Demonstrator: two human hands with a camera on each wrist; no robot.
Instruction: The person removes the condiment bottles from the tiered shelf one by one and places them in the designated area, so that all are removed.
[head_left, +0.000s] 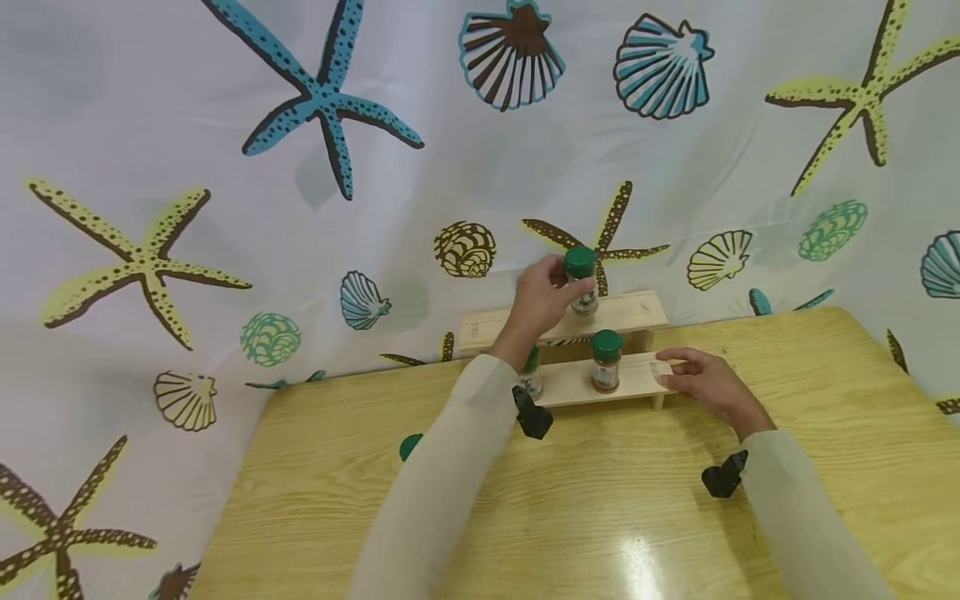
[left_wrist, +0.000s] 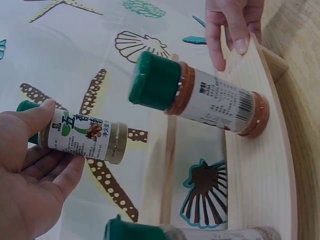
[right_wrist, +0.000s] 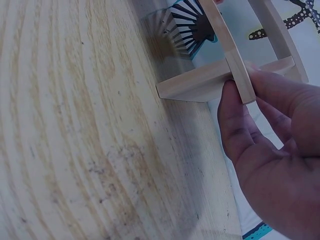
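My left hand (head_left: 542,300) grips a green-capped spice jar (head_left: 583,292) at the upper step of a small two-step wooden rack (head_left: 636,375). In the left wrist view the held jar (left_wrist: 87,135) has a white label and brownish contents, and it appears apart from the wood. My right hand (head_left: 708,385) pinches the right end of the lower step, its thumb and fingers on opposite faces of the board (right_wrist: 240,75). A jar of orange-red spice (head_left: 606,367) stands on the lower step. Left of it, another green-capped jar (head_left: 530,383) is partly hidden by my left forearm.
Another green cap (head_left: 409,447) shows on the wooden table (head_left: 322,500), mostly behind the left sleeve. Behind the rack hangs a white cloth (head_left: 405,225) printed with starfish and shells. Small black cameras (head_left: 533,414) are worn at both wrists.
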